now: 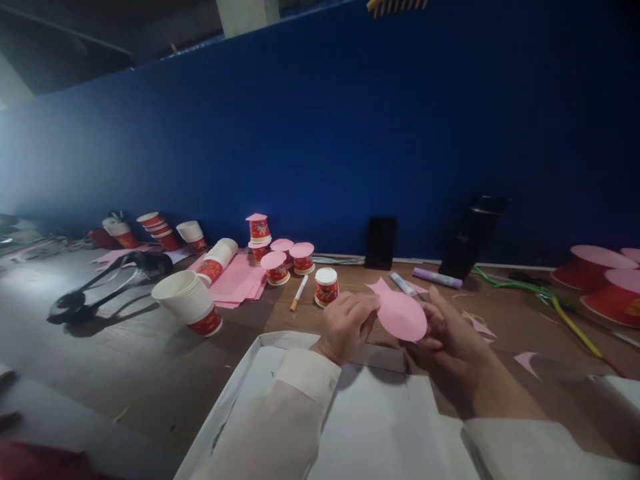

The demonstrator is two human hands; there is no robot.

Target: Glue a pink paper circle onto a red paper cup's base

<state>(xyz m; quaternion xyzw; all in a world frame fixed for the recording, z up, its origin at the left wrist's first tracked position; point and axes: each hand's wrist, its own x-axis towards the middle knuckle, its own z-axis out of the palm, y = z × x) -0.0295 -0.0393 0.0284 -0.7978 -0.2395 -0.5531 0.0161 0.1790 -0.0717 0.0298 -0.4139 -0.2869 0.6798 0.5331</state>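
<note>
Between my hands is a pink paper cutout (403,316), rounded at the bottom with a small pointed piece at its upper left. My left hand (350,321) pinches its left edge. The fingers of my right hand (440,328) close on its right edge. Just beyond my left hand, an upside-down red and white paper cup (327,288) stands on the brown table (295,320). Left of that cup lies a white and orange marker (299,293). Several small red cups topped with pink paper discs (275,261) are grouped farther back.
A white box (370,427) lies under my forearms. Stacked cups (185,297), pink sheets (237,280) and a black headset (100,293) are on the left. A phone (381,243), purple tube (437,277), black bottle (470,233) and large red cups (593,263) are behind and right.
</note>
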